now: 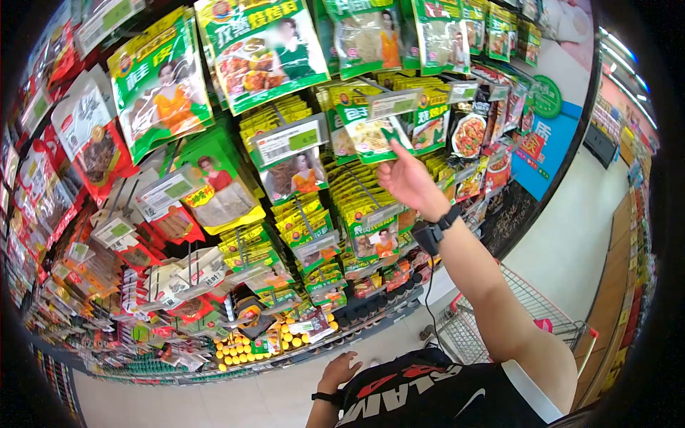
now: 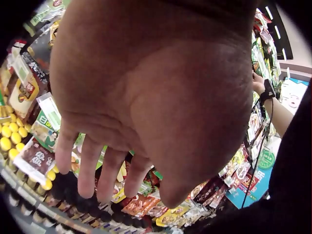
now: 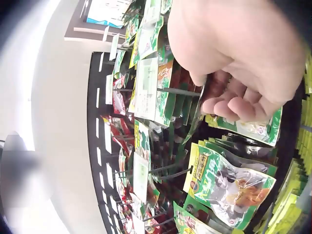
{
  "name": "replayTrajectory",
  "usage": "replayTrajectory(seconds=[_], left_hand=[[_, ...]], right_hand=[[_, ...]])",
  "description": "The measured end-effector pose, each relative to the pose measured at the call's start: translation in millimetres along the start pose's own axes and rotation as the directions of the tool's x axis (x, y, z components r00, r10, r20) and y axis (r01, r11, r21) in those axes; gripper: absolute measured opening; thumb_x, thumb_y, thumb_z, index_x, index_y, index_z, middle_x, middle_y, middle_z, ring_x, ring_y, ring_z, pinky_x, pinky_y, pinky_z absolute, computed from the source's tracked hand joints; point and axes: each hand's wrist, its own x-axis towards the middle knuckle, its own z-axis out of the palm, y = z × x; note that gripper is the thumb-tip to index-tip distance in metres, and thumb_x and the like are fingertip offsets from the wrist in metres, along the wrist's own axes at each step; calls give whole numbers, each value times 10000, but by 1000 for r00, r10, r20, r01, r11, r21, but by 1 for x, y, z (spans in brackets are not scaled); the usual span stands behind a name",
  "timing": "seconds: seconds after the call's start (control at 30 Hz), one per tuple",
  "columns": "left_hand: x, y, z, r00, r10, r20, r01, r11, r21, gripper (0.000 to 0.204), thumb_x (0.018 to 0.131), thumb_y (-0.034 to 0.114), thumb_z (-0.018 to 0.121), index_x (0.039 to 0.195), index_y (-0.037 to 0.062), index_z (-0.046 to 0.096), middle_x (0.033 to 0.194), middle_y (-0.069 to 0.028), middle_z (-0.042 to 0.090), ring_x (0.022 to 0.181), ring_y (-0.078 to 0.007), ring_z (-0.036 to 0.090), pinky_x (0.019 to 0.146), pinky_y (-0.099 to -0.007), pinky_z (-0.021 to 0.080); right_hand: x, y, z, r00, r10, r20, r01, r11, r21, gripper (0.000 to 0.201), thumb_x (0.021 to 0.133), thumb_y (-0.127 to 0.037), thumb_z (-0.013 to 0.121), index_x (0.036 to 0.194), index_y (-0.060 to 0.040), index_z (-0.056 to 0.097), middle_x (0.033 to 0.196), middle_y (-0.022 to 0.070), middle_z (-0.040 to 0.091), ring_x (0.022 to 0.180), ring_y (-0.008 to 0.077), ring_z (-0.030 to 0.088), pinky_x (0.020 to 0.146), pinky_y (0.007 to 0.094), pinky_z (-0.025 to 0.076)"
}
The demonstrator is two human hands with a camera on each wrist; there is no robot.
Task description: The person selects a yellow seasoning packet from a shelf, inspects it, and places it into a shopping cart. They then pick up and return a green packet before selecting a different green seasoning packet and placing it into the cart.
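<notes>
My right hand (image 1: 410, 182) is raised to the hanging rack and pinches the lower edge of a green-and-white seasoning packet (image 1: 367, 135). That packet hangs among others, partly covered by a price tag (image 1: 394, 103). From the right wrist, my thumb and curled fingers (image 3: 239, 108) hold the packet's thin edge (image 3: 194, 124), seen nearly side-on. Low in front of my body hangs my left hand (image 1: 339, 372), holding nothing. Its palm (image 2: 146, 97) fills much of the left wrist view, fingers loosely extended.
Hooks with green, yellow and red packets (image 1: 160, 85) surround the right hand. Yellow bottle caps (image 1: 239, 352) line the bottom shelf. A wire shopping cart (image 1: 514, 307) stands at the right, beside the aisle floor (image 1: 564, 235). A black cable (image 1: 428, 292) hangs from the right wrist.
</notes>
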Motion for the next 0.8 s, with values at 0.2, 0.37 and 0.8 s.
replayTrajectory(seconds=[0.2,0.37,0.8], left_hand=[[-9,18,-11,998,-65,10,65,998,-26,461,921,444,620,1246,121,569,1197,-180,650,1111,-352,618,916,-422,500],[-8,3,1,999,4,-39,-6,999,-44,446,914,403,655,1229,92,597,1133,-176,675,1031,-327,658,864,-410,528],[12,148,-88,953,206,-222,-274,898,-344,311,923,123,662,1219,39,620,1050,-108,698,911,-191,668,801,-303,518]], right_hand=[[-28,9,22,974,-217,-72,206,969,-133,271,981,-355,618,1077,-102,596,900,-23,613,751,81,568,640,221,486],[-76,28,25,968,-246,-52,238,963,-125,302,1035,-303,517,1292,-145,537,1165,-41,640,888,62,565,643,238,446],[-195,86,-33,999,44,23,-24,835,-550,392,1028,-270,541,1340,-37,490,1058,17,630,828,97,605,718,289,524]])
